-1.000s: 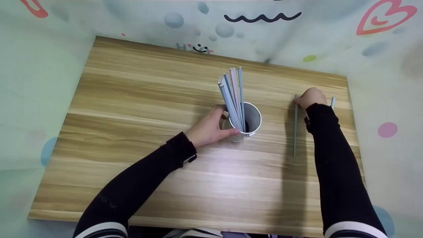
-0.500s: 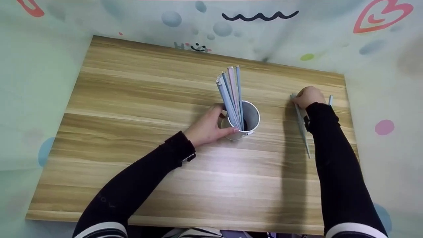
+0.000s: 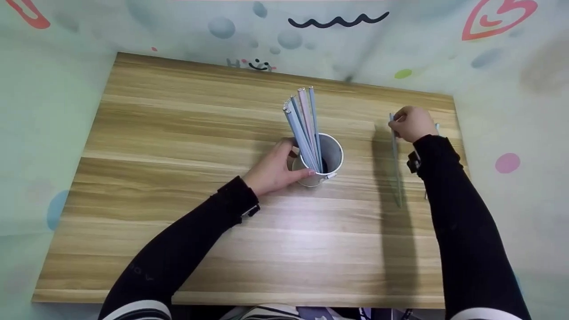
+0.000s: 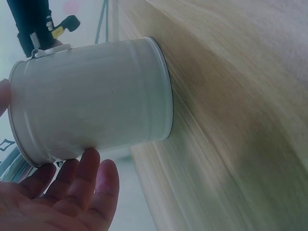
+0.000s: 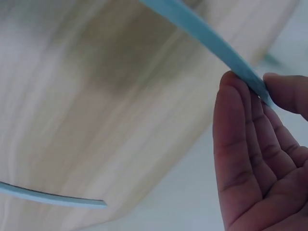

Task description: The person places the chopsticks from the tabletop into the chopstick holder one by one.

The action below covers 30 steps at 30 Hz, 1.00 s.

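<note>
A white tin cup (image 3: 326, 162) (image 4: 91, 103) stands near the middle of the wooden table (image 3: 178, 178) with several pale blue and pink pencils (image 3: 302, 124) leaning out of it. My left hand (image 3: 273, 171) (image 4: 62, 199) curls around the cup's left side. Toward the right edge, my right hand (image 3: 411, 122) (image 5: 255, 139) pinches the far end of a blue pencil (image 3: 394, 164) (image 5: 207, 38), lifted off the table. Another blue pencil (image 5: 48, 198) lies on the table by the right edge, mostly hidden behind my right arm in the head view.
The table sits on a pale cloth (image 3: 53, 89) printed with dots, a heart and squiggles. The table's right edge (image 3: 460, 146) runs just beside my right hand. Bare wood spreads across the left half and the front.
My right hand has raised the blue pencil off the table by its far end and drawn it slightly toward the back. The left hand stays on the cup.
</note>
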{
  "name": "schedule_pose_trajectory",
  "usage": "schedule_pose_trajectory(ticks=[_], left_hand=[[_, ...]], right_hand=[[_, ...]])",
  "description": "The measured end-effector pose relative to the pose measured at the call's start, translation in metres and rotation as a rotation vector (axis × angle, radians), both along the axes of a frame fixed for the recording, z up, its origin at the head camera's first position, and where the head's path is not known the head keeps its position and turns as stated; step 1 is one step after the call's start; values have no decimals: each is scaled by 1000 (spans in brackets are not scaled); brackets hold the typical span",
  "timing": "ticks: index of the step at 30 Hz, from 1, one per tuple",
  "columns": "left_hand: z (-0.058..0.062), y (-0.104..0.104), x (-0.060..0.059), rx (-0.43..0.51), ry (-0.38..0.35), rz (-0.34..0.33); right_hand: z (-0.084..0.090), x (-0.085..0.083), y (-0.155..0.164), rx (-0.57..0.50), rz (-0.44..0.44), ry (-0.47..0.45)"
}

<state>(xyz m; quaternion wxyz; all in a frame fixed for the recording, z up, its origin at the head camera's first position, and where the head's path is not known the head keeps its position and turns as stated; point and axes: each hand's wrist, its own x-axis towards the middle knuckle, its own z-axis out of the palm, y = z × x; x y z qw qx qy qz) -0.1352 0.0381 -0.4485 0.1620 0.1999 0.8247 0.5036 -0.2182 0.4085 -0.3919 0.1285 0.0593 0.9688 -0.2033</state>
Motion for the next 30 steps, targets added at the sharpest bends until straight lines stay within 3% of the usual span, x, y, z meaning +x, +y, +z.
schedule_pose_trajectory(ticks=[7, 20, 24, 30], left_hand=[[0, 0, -1, -3, -9, 2], [0, -1, -2, 21, -12, -4], [0, -1, -1, 31, -9, -7], [0, 0, 0, 21, -10, -7]], right_hand=[[33, 8, -3, -49, -22, 131], [108, 22, -8, -344, -126, 299], [125, 26, -15, -479, -117, 372], [143, 35, -36, -566, -101, 469]])
